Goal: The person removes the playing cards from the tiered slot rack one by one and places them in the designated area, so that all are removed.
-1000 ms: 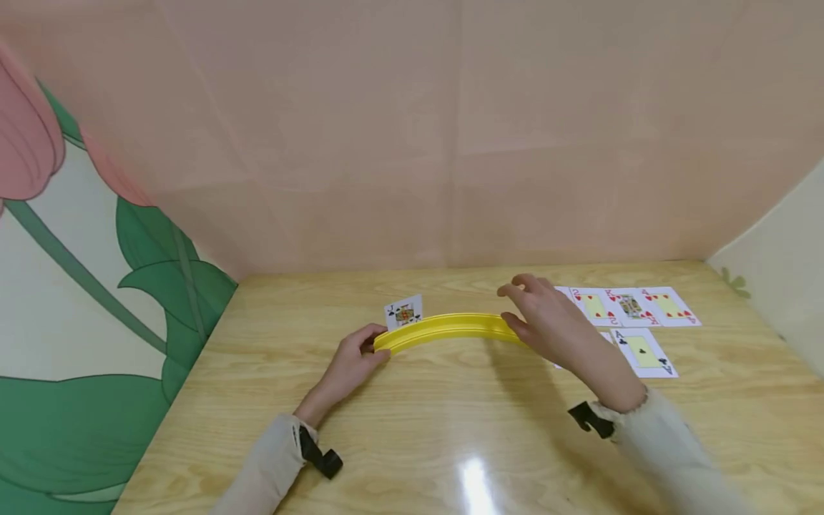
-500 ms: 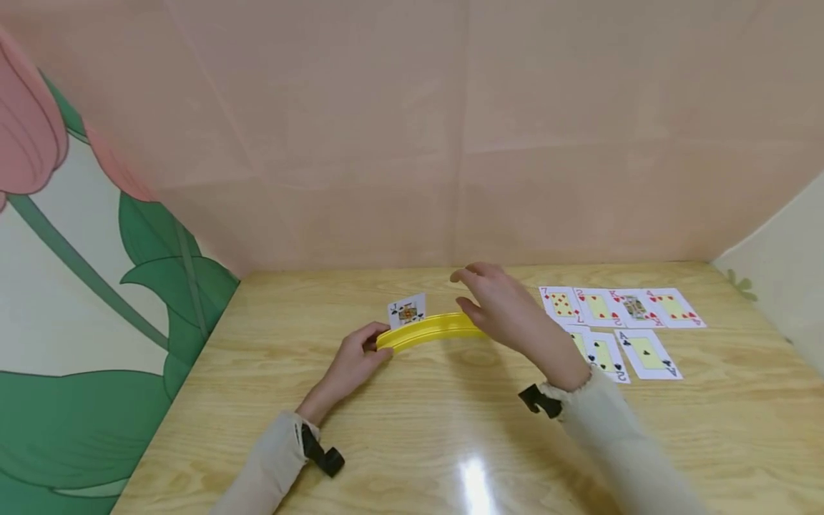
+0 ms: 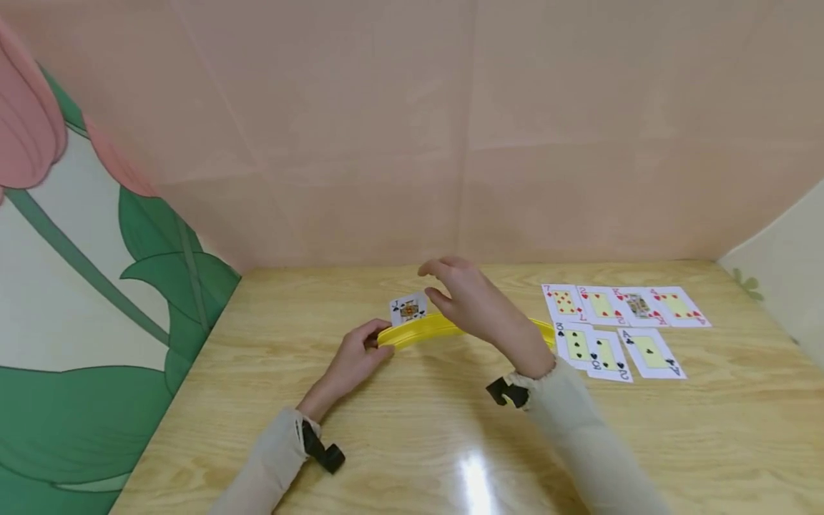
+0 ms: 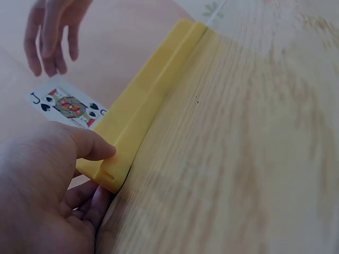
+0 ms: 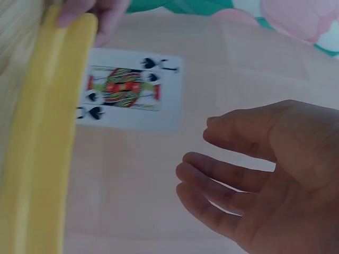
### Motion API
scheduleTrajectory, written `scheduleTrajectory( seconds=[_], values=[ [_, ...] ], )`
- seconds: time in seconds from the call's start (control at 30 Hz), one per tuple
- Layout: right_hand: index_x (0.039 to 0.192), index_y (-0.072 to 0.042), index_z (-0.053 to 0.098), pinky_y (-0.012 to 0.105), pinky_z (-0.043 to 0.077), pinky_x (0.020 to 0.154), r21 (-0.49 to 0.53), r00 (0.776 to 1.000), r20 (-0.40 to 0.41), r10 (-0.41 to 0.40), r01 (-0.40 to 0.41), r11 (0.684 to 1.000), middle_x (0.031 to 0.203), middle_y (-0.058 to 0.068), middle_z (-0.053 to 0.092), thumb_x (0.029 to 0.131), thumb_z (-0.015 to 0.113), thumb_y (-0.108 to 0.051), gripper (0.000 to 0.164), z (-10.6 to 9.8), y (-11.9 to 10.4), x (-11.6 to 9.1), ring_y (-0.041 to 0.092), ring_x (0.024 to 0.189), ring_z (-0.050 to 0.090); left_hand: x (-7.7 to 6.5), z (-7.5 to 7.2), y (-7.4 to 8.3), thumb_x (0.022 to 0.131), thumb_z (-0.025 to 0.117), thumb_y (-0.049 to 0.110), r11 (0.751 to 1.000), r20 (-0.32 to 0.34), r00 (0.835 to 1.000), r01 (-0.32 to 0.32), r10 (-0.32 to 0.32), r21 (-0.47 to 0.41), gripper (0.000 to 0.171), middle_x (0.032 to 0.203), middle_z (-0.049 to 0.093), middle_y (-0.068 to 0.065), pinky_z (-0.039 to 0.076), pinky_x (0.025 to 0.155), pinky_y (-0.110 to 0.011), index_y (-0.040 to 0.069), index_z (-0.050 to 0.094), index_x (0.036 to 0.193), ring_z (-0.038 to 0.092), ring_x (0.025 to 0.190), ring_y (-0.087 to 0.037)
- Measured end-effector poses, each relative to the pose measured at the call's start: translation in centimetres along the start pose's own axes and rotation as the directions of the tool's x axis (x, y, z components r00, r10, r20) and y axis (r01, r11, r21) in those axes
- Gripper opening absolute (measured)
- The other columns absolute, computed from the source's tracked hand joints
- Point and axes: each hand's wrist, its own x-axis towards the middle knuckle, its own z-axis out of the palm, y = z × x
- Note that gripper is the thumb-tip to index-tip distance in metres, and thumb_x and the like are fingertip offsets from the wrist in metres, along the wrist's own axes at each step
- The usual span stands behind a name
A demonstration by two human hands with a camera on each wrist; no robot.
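A curved yellow card holder (image 3: 418, 330) stands on the table, and my left hand (image 3: 350, 361) grips its left end, thumb in front and fingers behind. Upright in the holder near that end is a jack of spades (image 3: 408, 308); the right wrist view shows the jack of spades (image 5: 127, 90) from close by. My right hand (image 3: 473, 300) hovers above the holder just right of the card, covering part of the holder. In the right wrist view the right hand (image 5: 254, 174) has relaxed, slightly bent fingers, apart from the card, with nothing between them.
On the table's right side lie face-up cards in two rows. The back row has red cards, among them a seven of diamonds (image 3: 563, 304) and a king (image 3: 637, 306). The front row has black ones, including an ace of clubs (image 3: 650, 352). A pink backdrop (image 3: 360, 143) rises behind.
My right hand has moved left along the holder, from its right end toward the jack of spades. The left hand keeps its grip, and the front-row cards have come into view.
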Motion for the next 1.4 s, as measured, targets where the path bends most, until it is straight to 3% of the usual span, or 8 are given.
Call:
scheduleTrajectory(
  seconds=[0.47,0.7,0.87,1.4],
  values=[
    [0.118,-0.003,0.068,0.039,0.054,0.090,0.026,0.999,0.032,-0.009,0.008,1.000,0.116,0.010,0.069,0.095,0.065,-0.006,0.023,2.5,0.2,0.4,0.026,0.108,0.063,0.1,-0.2,-0.2,0.091,0.069,0.006,1.000,0.003,1.000,-0.013,0.013,-0.004,0.029,0.111,0.067,-0.004,0.052,0.084,-0.031,0.010,0.066,0.120,0.061,0.097,-0.017],
    [0.100,-0.005,0.072,0.030,0.055,0.072,-0.007,0.997,0.065,-0.036,0.036,0.999,0.097,0.006,0.072,0.092,0.066,0.000,0.011,3.4,0.5,0.4,0.016,0.084,0.065,0.1,-0.2,-0.2,0.091,0.070,0.007,0.999,0.009,1.000,-0.027,0.027,-0.019,0.029,0.112,0.066,-0.003,0.052,0.084,-0.032,0.011,0.066,0.120,0.061,0.098,-0.016],
    [0.099,-0.004,0.072,0.025,0.055,0.067,-0.028,0.995,0.096,-0.035,0.038,0.999,0.095,0.007,0.073,0.091,0.065,0.001,0.012,3.9,0.5,0.5,0.014,0.078,0.066,0.1,-0.2,-0.3,0.091,0.070,0.007,1.000,0.003,1.000,-0.017,0.017,-0.016,0.030,0.114,0.066,-0.004,0.053,0.084,-0.031,0.010,0.066,0.121,0.061,0.099,-0.017],
    [0.093,-0.003,0.071,0.022,0.050,0.059,-0.023,0.994,0.088,-0.060,0.063,0.998,0.085,0.007,0.072,0.090,0.064,0.003,0.009,4.9,1.5,0.5,0.010,0.064,0.056,0.0,-0.3,-0.2,0.092,0.069,0.008,1.000,0.005,1.000,-0.006,0.006,-0.007,0.029,0.113,0.066,-0.003,0.052,0.084,-0.030,0.011,0.066,0.121,0.060,0.098,-0.016]
  ],
)
